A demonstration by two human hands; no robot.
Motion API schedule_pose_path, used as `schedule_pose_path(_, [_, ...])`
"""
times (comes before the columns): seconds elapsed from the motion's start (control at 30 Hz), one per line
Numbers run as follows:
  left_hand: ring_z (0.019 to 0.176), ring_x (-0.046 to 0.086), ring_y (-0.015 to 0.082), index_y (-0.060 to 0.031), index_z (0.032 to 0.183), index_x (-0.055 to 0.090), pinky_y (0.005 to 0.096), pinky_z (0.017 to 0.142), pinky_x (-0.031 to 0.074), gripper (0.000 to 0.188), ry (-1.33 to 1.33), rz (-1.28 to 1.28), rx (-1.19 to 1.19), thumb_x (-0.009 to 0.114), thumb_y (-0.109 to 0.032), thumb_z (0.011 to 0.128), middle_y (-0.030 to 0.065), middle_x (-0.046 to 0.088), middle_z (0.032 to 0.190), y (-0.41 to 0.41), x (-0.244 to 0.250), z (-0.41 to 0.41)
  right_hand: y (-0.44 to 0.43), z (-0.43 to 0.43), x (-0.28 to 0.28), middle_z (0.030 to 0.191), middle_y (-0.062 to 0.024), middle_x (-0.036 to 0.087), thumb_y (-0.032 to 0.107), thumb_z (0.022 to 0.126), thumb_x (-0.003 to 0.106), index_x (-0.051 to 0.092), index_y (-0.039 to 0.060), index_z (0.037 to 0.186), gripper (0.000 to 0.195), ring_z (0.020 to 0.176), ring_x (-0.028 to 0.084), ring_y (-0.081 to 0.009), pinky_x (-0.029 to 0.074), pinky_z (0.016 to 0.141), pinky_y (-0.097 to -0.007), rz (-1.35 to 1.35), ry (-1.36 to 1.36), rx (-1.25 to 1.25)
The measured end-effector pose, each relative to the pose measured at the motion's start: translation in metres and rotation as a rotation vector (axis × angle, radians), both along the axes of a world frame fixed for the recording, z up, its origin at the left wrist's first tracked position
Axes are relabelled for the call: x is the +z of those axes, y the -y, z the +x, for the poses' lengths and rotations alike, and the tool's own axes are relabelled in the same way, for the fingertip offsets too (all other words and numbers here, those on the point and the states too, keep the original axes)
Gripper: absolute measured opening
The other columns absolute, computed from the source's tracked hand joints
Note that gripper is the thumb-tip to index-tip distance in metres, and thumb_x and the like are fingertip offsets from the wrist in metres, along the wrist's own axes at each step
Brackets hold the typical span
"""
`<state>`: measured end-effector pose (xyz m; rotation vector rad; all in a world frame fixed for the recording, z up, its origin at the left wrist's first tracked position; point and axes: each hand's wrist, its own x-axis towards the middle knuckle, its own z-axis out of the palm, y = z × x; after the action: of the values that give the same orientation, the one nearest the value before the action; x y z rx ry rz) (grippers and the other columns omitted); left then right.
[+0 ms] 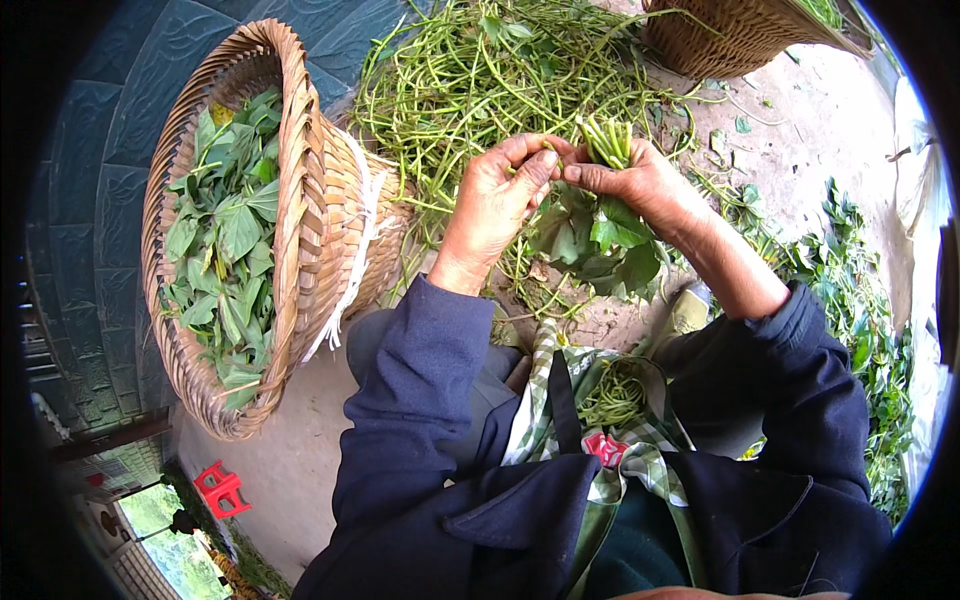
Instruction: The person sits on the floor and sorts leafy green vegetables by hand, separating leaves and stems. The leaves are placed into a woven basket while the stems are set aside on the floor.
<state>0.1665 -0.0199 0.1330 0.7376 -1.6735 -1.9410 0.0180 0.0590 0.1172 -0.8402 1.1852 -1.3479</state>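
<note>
A bunch of leafy green stems [611,142] is gripped in my right hand [641,180], cut ends up and broad leaves hanging below. Beside it, my left hand [510,180] pinches a thin green piece between thumb and forefinger, its fingertips near the right thumb. Beyond both hands lies a large tangled heap of bare green vine stems [480,82]. To the left stands a woven wicker basket [307,225] holding picked green leaves [232,232]. In my lap, a green checked apron [540,390] forms a pouch with thin green stems [615,394] inside.
Another wicker basket [712,37] stands at the top right. Leafy vines [847,277] lie along the right side of the concrete floor, near pale sheeting [922,300]. A red plastic stool [221,490] is at the lower left. My shoe [688,311] rests just below the hanging leaves.
</note>
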Motion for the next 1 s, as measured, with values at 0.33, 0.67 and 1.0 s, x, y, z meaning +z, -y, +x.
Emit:
schedule_pose_path(0.33, [0.047, 0.038, 0.0008, -0.0022, 0.084, 0.058, 0.0135, 0.038, 0.027, 0.012, -0.071, 0.300, 0.080, 0.053, -0.014, 0.085, -0.0027, 0.050, 0.066, 0.008, 0.009, 0.007, 0.000, -0.006, 0.000, 0.064, -0.0006, 0.060, 0.013, 0.076, 0.065, 0.061, 0.0048, 0.083, 0.012, 0.057, 0.052, -0.0050, 0.044, 0.056, -0.0233, -0.087, -0.421, -0.062])
schedule_pose_path(0.67, [0.040, 0.030, 0.0001, -0.0022, 0.078, 0.055, 0.0150, 0.035, 0.022, 0.015, 0.025, 0.483, -0.027, 0.051, -0.015, 0.083, -0.0039, 0.043, 0.059, 0.010, 0.012, 0.008, -0.002, -0.008, 0.003, 0.077, -0.0085, 0.055, 0.017, 0.069, 0.065, 0.056, 0.0098, 0.088, 0.022, 0.070, 0.056, -0.0296, 0.045, 0.060, -0.0375, -0.320, -1.221, -0.096])
schedule_pose_path(1.0, [0.044, 0.032, 0.0013, -0.0025, 0.089, 0.054, 0.0148, 0.038, 0.027, 0.010, -0.076, 0.532, -0.085, 0.053, -0.009, 0.081, 0.0028, 0.051, 0.068, 0.010, -0.005, 0.008, -0.002, -0.007, 0.000, 0.076, -0.0090, 0.055, 0.015, 0.070, 0.064, 0.058, 0.0101, 0.087, 0.019, 0.067, 0.057, -0.0289, 0.045, 0.060, -0.0360, -0.332, -1.112, -0.082])
